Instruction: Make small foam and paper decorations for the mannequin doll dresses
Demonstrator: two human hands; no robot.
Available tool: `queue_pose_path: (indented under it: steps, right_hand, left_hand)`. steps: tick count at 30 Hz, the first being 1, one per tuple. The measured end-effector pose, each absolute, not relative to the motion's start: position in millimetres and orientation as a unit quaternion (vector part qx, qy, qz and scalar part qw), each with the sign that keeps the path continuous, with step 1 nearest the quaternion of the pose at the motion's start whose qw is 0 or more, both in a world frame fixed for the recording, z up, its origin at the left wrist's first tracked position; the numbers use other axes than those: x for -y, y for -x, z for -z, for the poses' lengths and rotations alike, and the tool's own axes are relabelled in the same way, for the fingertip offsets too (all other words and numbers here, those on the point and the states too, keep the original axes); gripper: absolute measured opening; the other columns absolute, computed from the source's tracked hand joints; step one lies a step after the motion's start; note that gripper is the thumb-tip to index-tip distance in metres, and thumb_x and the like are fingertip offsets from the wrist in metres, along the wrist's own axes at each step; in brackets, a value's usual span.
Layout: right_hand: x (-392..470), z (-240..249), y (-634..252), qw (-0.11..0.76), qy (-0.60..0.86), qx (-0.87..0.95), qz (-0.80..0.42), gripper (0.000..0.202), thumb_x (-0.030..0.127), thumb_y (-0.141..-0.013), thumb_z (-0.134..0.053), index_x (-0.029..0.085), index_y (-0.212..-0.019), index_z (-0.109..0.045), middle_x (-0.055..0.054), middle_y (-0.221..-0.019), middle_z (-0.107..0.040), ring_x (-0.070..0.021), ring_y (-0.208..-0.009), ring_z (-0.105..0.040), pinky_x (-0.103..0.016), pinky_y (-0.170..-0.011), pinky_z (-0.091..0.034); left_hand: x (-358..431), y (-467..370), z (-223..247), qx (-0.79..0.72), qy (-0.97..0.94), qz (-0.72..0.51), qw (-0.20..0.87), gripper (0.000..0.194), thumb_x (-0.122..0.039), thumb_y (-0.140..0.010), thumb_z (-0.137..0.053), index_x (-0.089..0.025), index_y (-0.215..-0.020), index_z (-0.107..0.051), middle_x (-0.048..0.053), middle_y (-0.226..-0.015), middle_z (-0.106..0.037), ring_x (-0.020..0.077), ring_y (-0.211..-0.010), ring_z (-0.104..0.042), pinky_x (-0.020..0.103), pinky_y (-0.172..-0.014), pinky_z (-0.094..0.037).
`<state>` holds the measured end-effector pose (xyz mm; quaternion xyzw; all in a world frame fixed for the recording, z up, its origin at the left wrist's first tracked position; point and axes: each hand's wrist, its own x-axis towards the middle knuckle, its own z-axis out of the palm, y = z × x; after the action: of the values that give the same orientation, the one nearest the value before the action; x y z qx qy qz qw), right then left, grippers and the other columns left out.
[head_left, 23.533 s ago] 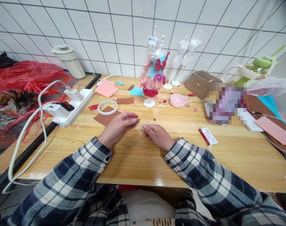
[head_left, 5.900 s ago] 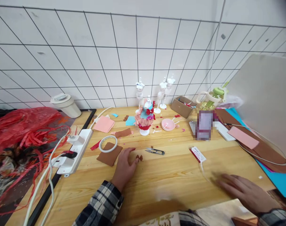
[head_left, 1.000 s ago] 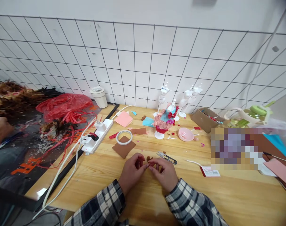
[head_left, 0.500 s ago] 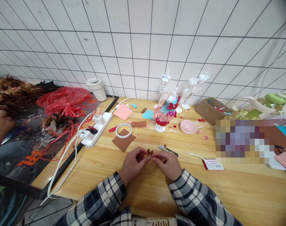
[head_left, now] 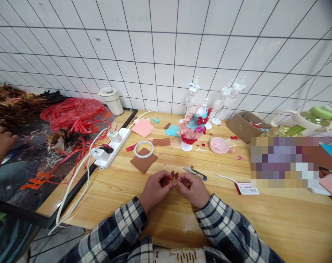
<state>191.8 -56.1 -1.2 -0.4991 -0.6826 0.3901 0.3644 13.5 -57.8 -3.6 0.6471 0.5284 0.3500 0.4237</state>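
Between my two hands is a small brown paper piece point(head_left: 174, 175), gathered like a bow. My left hand point(head_left: 158, 188) pinches it from the left with thumb and forefinger. From the right, my right hand point(head_left: 193, 188) pinches at its lower edge, the fingertips nearly touching those of the left. Small thread snips point(head_left: 196, 173) lie just behind my right hand. A roll of white tape point(head_left: 143, 149) rests on a brown paper square point(head_left: 144, 164) beyond my left hand. Farther back stands a small white mannequin in a pink, blue and red paper dress point(head_left: 195, 126).
A white power strip point(head_left: 112, 149) with cables runs along the left table edge. Behind are a lidded cup point(head_left: 112, 100), bare mannequins point(head_left: 223, 98), a pink dish point(head_left: 219, 145) and a cardboard box point(head_left: 246, 128). Another person's hand point(head_left: 2, 142) is at far left, near feathers.
The view has shifted slightly. My hands stay together around the brown piece, with my right fingertips a little closer to the left ones.
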Motion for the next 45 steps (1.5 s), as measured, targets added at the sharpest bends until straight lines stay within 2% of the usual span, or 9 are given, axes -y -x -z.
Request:
queue_pose_path:
  steps: [6, 9, 13, 16, 20, 24, 34, 40, 45]
  right_hand:
    - [58.1, 6.6, -189.2, 0.348, 0.493, 0.604, -0.52, 0.008, 0.026, -0.072, -0.053, 0.019, -0.068, -0.052, 0.005, -0.056, -0.044, -0.0083, -0.046, -0.037, -0.021, -0.044, -0.032]
    - [55.9, 6.9, -191.6, 0.345, 0.508, 0.588, -0.527, 0.012, 0.03, -0.075, -0.052, 0.019, -0.07, -0.051, 0.006, -0.054, -0.043, -0.0083, -0.043, -0.036, -0.022, -0.042, -0.032]
    - [53.2, 3.5, -197.4, 0.369, 0.573, 0.643, -0.349, 0.012, 0.028, -0.078, -0.053, 0.019, -0.072, -0.057, 0.002, -0.058, -0.053, -0.0116, -0.052, -0.046, -0.024, -0.052, -0.038]
    - [56.1, 0.6, -197.8, 0.357, 0.572, 0.707, -0.214, 0.008, 0.022, -0.078, -0.055, 0.019, -0.074, -0.06, 0.0, -0.065, -0.058, -0.0127, -0.059, -0.052, -0.024, -0.059, -0.04]
    - [61.5, 0.6, -193.7, 0.343, 0.53, 0.763, -0.14, 0.01, 0.019, -0.082, -0.053, 0.019, -0.08, -0.063, -0.001, -0.071, -0.062, -0.0131, -0.063, -0.057, -0.024, -0.061, -0.042]
    - [62.7, 2.6, -191.3, 0.331, 0.511, 0.785, -0.113, 0.008, 0.018, -0.082, -0.055, 0.019, -0.08, -0.062, -0.001, -0.071, -0.063, -0.0135, -0.064, -0.057, -0.024, -0.061, -0.042]
    - [64.2, -0.8, -194.6, 0.344, 0.465, 0.783, -0.23, 0.011, 0.019, -0.083, -0.055, 0.019, -0.086, -0.065, -0.002, -0.074, -0.064, -0.0143, -0.066, -0.058, -0.026, -0.063, -0.045]
    - [66.2, -5.6, -188.8, 0.36, 0.482, 0.726, -0.334, 0.015, 0.018, -0.08, -0.055, 0.02, -0.087, -0.068, -0.002, -0.071, -0.064, -0.0124, -0.058, -0.056, -0.025, -0.057, -0.046]
    - [67.6, -3.7, -185.7, 0.359, 0.494, 0.703, -0.365, 0.013, 0.018, -0.079, -0.057, 0.02, -0.085, -0.068, -0.001, -0.07, -0.063, -0.0109, -0.054, -0.053, -0.023, -0.054, -0.045]
  left_hand:
    - [58.7, -13.3, 0.6, -0.503, -0.674, -0.371, 0.394, 0.021, -0.032, -0.073, -0.072, -0.016, -0.082, -0.061, -0.001, -0.07, -0.059, 0.0111, -0.062, -0.048, 0.023, -0.057, -0.039]
    - [60.3, -11.4, -5.3, -0.485, -0.703, -0.388, 0.347, 0.023, -0.033, -0.072, -0.074, -0.016, -0.082, -0.061, 0.002, -0.076, -0.061, 0.0126, -0.066, -0.049, 0.024, -0.061, -0.041]
    - [64.1, -10.2, -12.8, -0.426, -0.758, -0.392, 0.3, 0.017, -0.033, -0.078, -0.067, -0.017, -0.078, -0.064, 0.002, -0.069, -0.06, 0.0143, -0.068, -0.053, 0.026, -0.065, -0.041]
    - [66.1, -13.2, -12.8, -0.415, -0.797, -0.326, 0.292, 0.016, -0.03, -0.086, -0.058, -0.019, -0.082, -0.069, 0.002, -0.065, -0.06, 0.0139, -0.065, -0.054, 0.026, -0.064, -0.039]
    - [66.2, -17.6, -7.9, -0.451, -0.805, -0.265, 0.28, 0.018, -0.027, -0.087, -0.055, -0.02, -0.094, -0.07, 0.003, -0.07, -0.065, 0.014, -0.064, -0.056, 0.025, -0.061, -0.04]
    - [64.7, -17.1, -6.7, -0.468, -0.799, -0.273, 0.26, 0.019, -0.023, -0.088, -0.052, -0.019, -0.093, -0.069, 0.004, -0.074, -0.067, 0.0148, -0.068, -0.059, 0.026, -0.065, -0.042]
    - [64.5, -12.8, -5.4, -0.484, -0.804, -0.26, 0.228, 0.019, -0.026, -0.087, -0.053, -0.02, -0.09, -0.07, 0.004, -0.073, -0.068, 0.0145, -0.066, -0.059, 0.026, -0.063, -0.041]
    - [64.7, -11.8, -8.4, -0.511, -0.769, -0.287, 0.257, 0.016, -0.025, -0.083, -0.056, -0.019, -0.083, -0.071, 0.002, -0.066, -0.068, 0.0128, -0.059, -0.058, 0.024, -0.058, -0.04]
    - [64.9, -14.3, -11.3, -0.514, -0.744, -0.31, 0.293, 0.013, -0.018, -0.077, -0.058, -0.017, -0.076, -0.071, 0.001, -0.062, -0.067, 0.0107, -0.053, -0.055, 0.021, -0.053, -0.039]
